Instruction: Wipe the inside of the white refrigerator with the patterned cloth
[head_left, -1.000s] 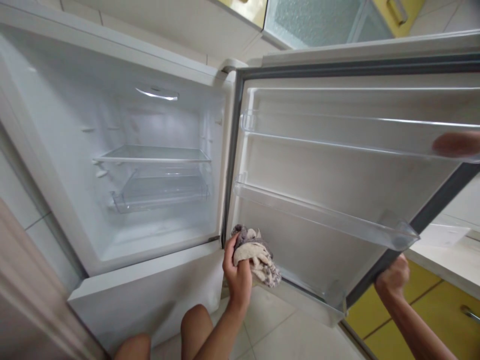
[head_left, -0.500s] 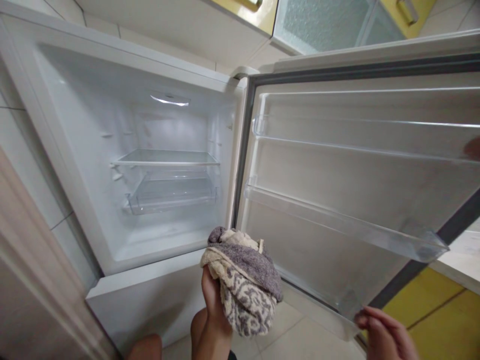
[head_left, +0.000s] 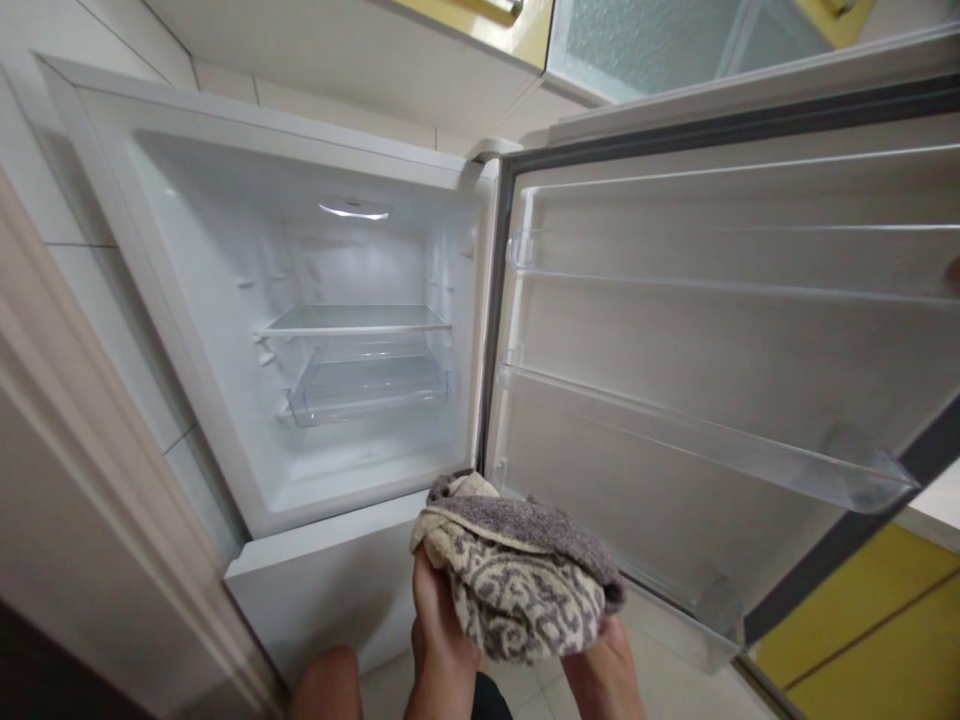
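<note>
A bunched towel (head_left: 525,580), grey-brown on one side and cream with a swirl pattern on the other, is held up in front of the open fridge (head_left: 247,540). My left hand (head_left: 442,610) grips its left end from below, the fingers partly hidden under the cloth. At the lower right end, my right hand (head_left: 606,655) is closed on the towel from underneath, with most fingers covered. Beyond them, the fridge door (head_left: 675,400) stands wide open to the right, with clear shelves along its inner side.
Inside the fridge are a glass shelf (head_left: 360,319) and a clear drawer (head_left: 367,390). A yellow cabinet (head_left: 862,610) stands behind the door at lower right. Left of the fridge is a tiled wall (head_left: 82,290). My knee (head_left: 328,685) is near the fridge's lower front.
My right hand has moved left from the door's lower corner and taken hold of the towel. The towel is spread wider and sits slightly further right; the view has shifted a little.
</note>
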